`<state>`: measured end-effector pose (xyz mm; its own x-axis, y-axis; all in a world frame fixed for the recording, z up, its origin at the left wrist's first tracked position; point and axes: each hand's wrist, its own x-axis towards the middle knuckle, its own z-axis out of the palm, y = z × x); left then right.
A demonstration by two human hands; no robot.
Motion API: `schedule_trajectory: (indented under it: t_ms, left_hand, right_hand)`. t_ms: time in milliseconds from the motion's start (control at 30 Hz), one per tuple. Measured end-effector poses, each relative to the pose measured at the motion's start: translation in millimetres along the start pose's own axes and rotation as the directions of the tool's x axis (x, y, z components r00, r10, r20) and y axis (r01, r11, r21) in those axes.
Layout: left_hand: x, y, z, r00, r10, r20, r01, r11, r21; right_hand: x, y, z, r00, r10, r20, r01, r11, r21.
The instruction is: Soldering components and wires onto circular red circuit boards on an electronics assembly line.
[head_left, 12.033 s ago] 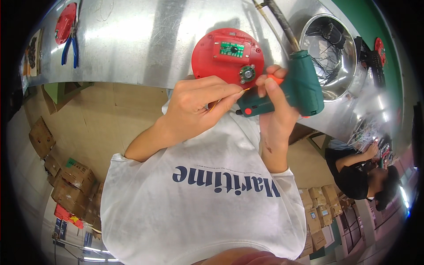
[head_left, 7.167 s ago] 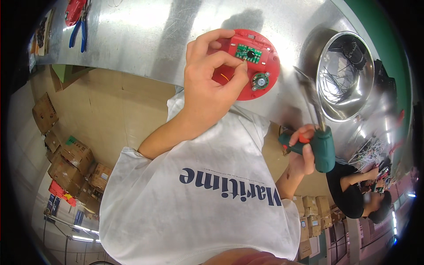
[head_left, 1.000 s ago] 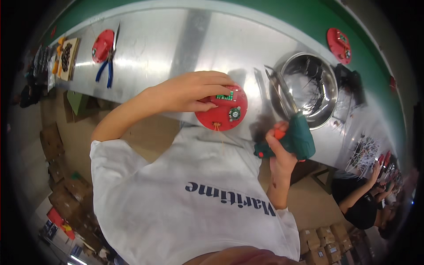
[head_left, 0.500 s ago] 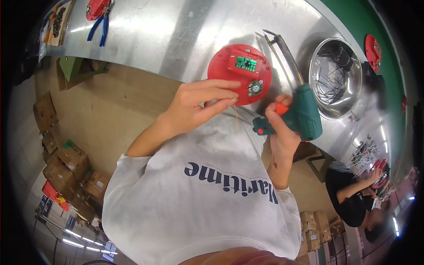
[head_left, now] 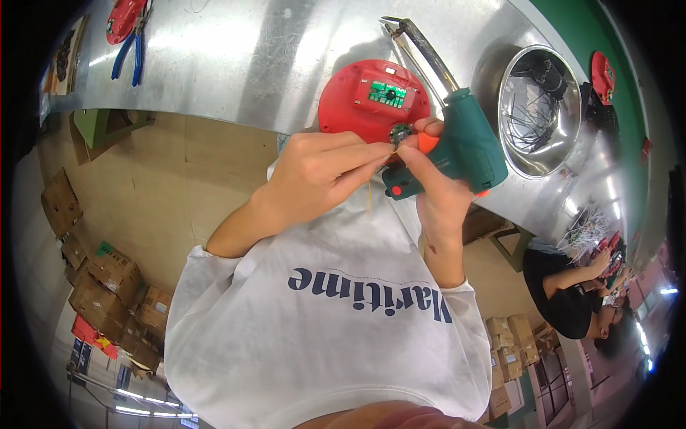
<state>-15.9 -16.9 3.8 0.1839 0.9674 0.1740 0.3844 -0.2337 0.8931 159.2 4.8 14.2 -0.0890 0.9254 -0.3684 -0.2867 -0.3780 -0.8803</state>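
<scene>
Step in hand, seemingly: readying thin wire [head_left: 369,196] for soldering. Left hand [head_left: 325,166] in narrow pinch on wire, meeting right hand [head_left: 437,179], whose grip wraps green soldering gun [head_left: 473,139]. Red disc [head_left: 344,96] on desk [head_left: 207,79], just beyond hands. Next move likely calls for steady wire, hot tip clear of skin. Versus half-second-earlier frame: hands together, then apart; gun nearer disc.

Round red plastic disc [head_left: 343,107] lies face up near the counter's [head_left: 214,71] edge, carrying a rectangular green circuit board [head_left: 388,94] and a partly hidden round component [head_left: 397,132]. Green pistol-shaped soldering gun [head_left: 471,143]: right of disc, barrel pointing away. Thin orange wire [head_left: 369,194]: hanging loose end.
</scene>
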Motion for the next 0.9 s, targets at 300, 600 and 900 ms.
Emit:
schedule_trajectory:
  t_ms: [300,600,900]
  left_hand:
    - [3,24,6,0.975,-0.218,0.044,0.22,0.974,-0.043]
    - [4,16,10,1.0,-0.01,-0.003,0.01,0.994,0.112]
    - [7,15,16,0.999,0.014,-0.047,-0.01,0.995,0.095]
  right_hand:
    - [3,10,-5,0.998,-0.061,0.023,0.061,0.998,0.018]
    - [4,2,-4,0.996,0.09,0.004,-0.089,0.973,0.213]
    - [4,-1,-1,0.996,0.091,-0.019,-0.088,0.989,0.116]
